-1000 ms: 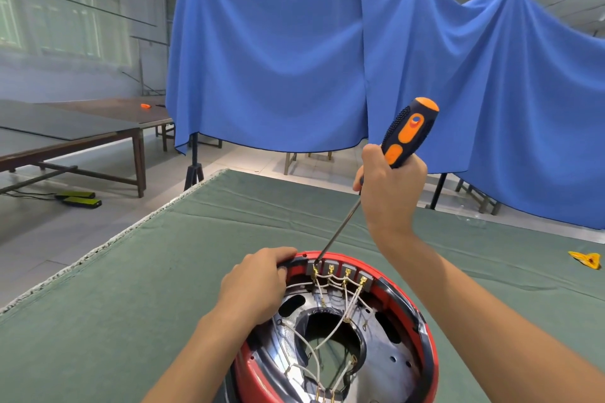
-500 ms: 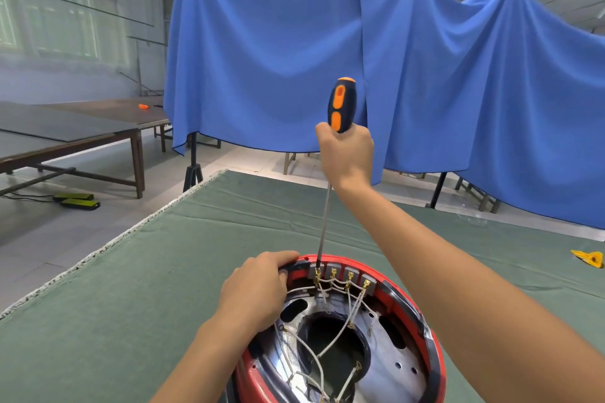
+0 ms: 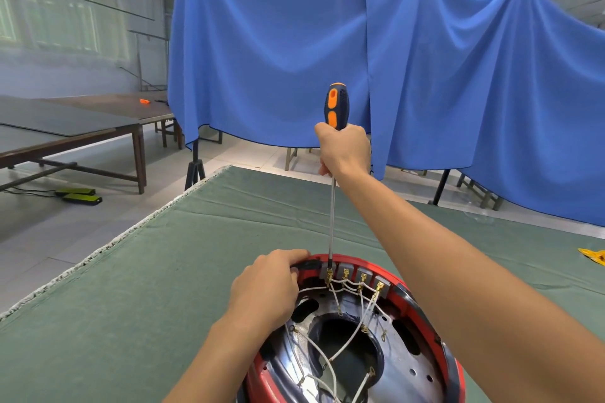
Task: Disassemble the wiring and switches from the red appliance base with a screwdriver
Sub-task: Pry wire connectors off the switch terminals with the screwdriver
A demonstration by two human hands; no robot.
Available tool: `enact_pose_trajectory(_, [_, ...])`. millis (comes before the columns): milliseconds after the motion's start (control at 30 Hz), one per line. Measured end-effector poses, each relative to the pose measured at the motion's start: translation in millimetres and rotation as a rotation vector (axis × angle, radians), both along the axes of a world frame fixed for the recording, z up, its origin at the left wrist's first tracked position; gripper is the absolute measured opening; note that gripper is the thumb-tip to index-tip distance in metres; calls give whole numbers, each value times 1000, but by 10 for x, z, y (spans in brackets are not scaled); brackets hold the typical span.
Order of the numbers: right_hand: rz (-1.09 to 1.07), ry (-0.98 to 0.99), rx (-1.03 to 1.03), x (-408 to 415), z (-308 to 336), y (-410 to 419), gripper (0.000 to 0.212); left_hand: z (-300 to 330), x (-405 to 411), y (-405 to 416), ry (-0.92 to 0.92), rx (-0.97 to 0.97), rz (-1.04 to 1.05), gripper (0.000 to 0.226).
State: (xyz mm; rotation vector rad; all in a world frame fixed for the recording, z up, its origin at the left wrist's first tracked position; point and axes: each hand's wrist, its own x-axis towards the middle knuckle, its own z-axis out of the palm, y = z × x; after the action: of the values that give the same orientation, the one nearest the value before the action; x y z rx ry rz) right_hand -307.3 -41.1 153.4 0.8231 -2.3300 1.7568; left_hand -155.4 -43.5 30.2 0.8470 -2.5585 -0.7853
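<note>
Red appliance base (image 3: pixel 453 366) lies upturned on the green-covered counter (image 3: pixel 137 298), at its near edge. At the base's far rim a row of grey switches (image 3: pixel 355 273) carries brass terminals, from which white wiring (image 3: pixel 347 342) runs down across the base's metal interior. The left hand (image 3: pixel 266 288) grips the base's far-left rim, fingers curled over the edge. The right hand (image 3: pixel 343 149), above the base, clenches the orange-and-black handle of the screwdriver (image 3: pixel 332 222), which stands nearly upright with its tip at the leftmost switch. A yellow object (image 3: pixel 594 255) lies well to the base's right.
</note>
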Motion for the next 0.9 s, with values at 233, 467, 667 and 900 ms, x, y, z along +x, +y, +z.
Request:
enact_pose_trajectory(233, [16,-236,-277,35,-17,78,20,10,11,2,6,6,-3,42])
enact_pose_trajectory(467, [38,-411,-231,80,-296,140,19,6,6,0,-1,-21,5,44])
enact_pose_trajectory(667, [102,-312,-384,112,-37,265,28,14,-6,-12,5,-28,7,44])
enact_pose_trajectory(900, [184,-155,-488,289,-31,421,37,1,1,-8,-12,-28,10,43])
